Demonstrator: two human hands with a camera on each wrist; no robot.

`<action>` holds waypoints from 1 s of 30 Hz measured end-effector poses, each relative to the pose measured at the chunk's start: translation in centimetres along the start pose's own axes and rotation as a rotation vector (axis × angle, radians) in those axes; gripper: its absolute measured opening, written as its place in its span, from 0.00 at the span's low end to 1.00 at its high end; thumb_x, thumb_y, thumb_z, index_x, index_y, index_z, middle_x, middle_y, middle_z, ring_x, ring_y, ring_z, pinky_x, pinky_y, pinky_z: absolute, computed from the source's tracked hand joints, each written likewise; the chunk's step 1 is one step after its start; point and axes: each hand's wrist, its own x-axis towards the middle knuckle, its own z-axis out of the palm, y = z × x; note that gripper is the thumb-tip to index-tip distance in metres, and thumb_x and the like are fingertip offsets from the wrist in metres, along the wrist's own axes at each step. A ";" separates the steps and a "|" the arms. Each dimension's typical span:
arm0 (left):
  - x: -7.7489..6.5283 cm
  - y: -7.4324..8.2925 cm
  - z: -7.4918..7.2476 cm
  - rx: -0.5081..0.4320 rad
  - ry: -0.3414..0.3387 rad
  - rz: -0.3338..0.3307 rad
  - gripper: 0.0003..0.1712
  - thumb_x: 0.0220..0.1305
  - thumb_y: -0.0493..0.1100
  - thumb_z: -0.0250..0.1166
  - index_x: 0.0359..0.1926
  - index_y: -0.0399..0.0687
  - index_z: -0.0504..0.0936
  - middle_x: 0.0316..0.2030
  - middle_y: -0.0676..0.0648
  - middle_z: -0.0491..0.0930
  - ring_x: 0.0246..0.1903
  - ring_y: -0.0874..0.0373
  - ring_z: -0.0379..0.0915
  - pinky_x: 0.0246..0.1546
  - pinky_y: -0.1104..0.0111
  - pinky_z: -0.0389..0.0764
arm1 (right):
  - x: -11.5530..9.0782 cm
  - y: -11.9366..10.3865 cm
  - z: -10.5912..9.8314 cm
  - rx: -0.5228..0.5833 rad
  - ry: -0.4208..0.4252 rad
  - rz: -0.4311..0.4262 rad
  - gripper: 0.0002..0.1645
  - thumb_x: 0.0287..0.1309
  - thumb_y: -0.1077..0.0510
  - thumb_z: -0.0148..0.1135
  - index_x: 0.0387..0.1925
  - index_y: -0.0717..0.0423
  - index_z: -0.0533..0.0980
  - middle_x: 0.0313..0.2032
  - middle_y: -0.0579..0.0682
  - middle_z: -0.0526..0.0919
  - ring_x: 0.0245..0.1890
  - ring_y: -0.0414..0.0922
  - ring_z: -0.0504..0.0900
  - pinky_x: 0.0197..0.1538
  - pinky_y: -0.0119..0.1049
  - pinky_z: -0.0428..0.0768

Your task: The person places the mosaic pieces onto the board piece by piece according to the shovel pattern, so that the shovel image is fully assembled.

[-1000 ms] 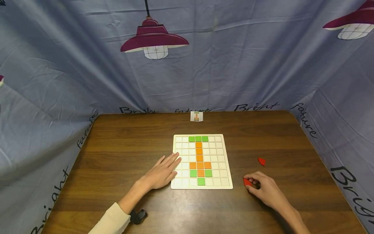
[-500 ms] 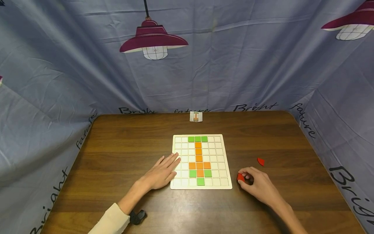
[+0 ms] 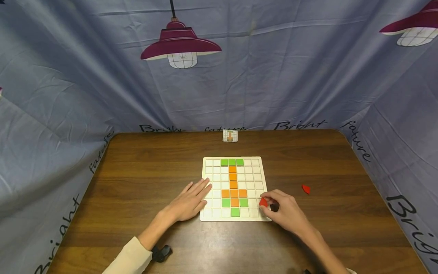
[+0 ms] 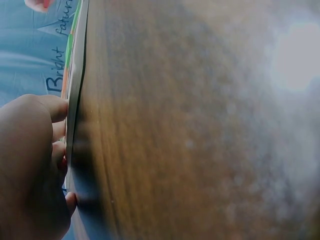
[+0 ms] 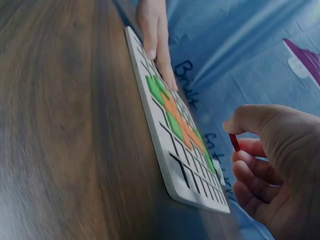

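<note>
A white grid board (image 3: 212,216) lies on the table, with green tiles (image 3: 235,212) and orange tiles (image 3: 233,184) set in its squares. My left hand (image 3: 188,201) rests flat with fingers straight over the board's left edge. Between thumb and fingertips my right hand (image 3: 285,210) pinches a red tile (image 3: 263,202) above the board's lower right corner. In the right wrist view the red tile (image 5: 234,142) appears edge-on, raised off the board. A second red piece (image 3: 306,189), with one curved side, lies on the table to the right.
At the table's back edge stands a small card (image 3: 230,136) printed with a grid pattern. A blue-grey curtain (image 3: 260,83) closes off the back and sides. The brown wooden table (image 3: 154,160) surrounds the board, and a black device sits at the left wrist.
My right hand has carried the red tile leftward, from the table beside the board to over its right edge. The left hand has stayed in place.
</note>
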 end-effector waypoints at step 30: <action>0.0 0.1 0.0 -0.006 0.007 0.001 0.34 0.80 0.50 0.47 0.79 0.44 0.52 0.78 0.43 0.44 0.76 0.50 0.39 0.73 0.47 0.45 | -0.6 -2.6 6.7 -0.201 0.137 0.025 0.17 0.38 0.59 0.82 0.31 0.56 0.83 0.26 0.40 0.77 0.26 0.35 0.74 0.29 0.31 0.77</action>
